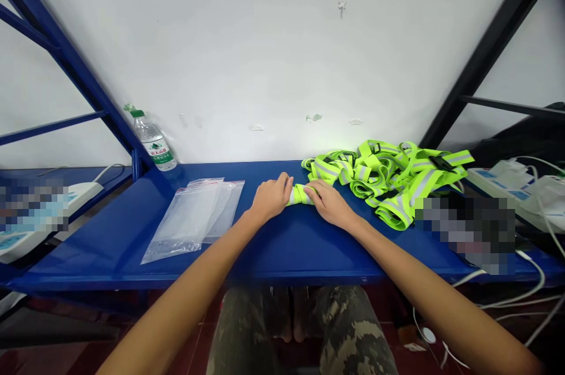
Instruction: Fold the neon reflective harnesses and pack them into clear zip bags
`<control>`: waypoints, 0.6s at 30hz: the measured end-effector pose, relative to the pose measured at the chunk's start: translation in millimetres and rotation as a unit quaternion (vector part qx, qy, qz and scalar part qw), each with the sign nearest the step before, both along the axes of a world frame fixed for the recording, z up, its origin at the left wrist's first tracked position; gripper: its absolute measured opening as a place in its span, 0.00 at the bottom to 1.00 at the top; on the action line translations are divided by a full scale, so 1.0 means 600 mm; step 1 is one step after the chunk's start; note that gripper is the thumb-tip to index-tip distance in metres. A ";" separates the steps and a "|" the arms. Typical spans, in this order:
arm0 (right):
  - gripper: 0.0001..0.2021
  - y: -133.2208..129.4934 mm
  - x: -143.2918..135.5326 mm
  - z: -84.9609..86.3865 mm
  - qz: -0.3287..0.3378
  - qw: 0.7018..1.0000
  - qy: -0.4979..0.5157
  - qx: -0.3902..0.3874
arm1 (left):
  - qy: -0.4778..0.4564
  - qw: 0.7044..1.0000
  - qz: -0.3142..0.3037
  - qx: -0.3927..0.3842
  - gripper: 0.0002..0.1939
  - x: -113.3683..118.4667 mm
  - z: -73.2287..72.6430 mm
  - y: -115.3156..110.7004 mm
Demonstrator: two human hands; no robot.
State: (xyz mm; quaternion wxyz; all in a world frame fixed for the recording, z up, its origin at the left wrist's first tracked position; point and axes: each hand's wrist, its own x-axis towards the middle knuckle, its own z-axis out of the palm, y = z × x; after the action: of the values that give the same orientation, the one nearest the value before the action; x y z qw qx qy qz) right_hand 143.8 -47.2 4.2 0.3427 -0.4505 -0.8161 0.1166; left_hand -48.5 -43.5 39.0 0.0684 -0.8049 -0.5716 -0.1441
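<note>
A folded yellow-green reflective strap [302,195] with silver bands spans the gap between my hands, just above or on the blue tabletop. My left hand [272,195] is closed around its left end. Around the other end are the fingers of my right hand [330,201], thumb on top. A tangled pile of similar reflective straps [379,172], with black buckles, lies just right of my right hand. Left of my left hand are several clear zip-lock bags [188,222], flat and overlapping. How the strap is folded under my fingers is hidden.
A water bottle [155,142] with a green cap stands at the back left against the wall. White power strips [82,195] with cables sit beyond both sides of the blue table [265,254]. Slanting metal frame posts [483,48] rise at either side.
</note>
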 end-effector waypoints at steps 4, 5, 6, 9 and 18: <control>0.21 0.007 -0.009 0.012 -0.060 0.998 -0.021 -0.006 | 0.002 1.000 0.013 -0.014 0.23 0.003 0.010 0.025; 0.22 0.008 -0.011 0.016 -0.076 0.996 -0.033 -0.023 | -0.001 1.000 0.013 -0.020 0.23 0.004 0.012 0.032; 0.23 0.009 -0.013 0.019 -0.091 0.994 -0.047 -0.042 | -0.004 1.000 0.014 -0.023 0.23 0.005 0.013 0.038; 0.24 0.014 -0.015 0.023 -0.120 0.986 -0.079 -0.083 | -0.010 1.000 0.021 -0.021 0.24 0.007 0.008 0.055; 0.25 0.024 -0.023 -0.005 -0.132 0.985 -0.079 -0.082 | -0.003 0.999 0.030 -0.023 0.23 0.027 -0.018 0.060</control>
State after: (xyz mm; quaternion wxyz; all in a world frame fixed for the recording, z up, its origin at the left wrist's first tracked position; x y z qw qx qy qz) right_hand 129.9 -33.0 1.2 0.2514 -0.5889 -0.7614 0.1009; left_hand -32.3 -7.6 28.1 0.0527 -0.7882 -0.5990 -0.1311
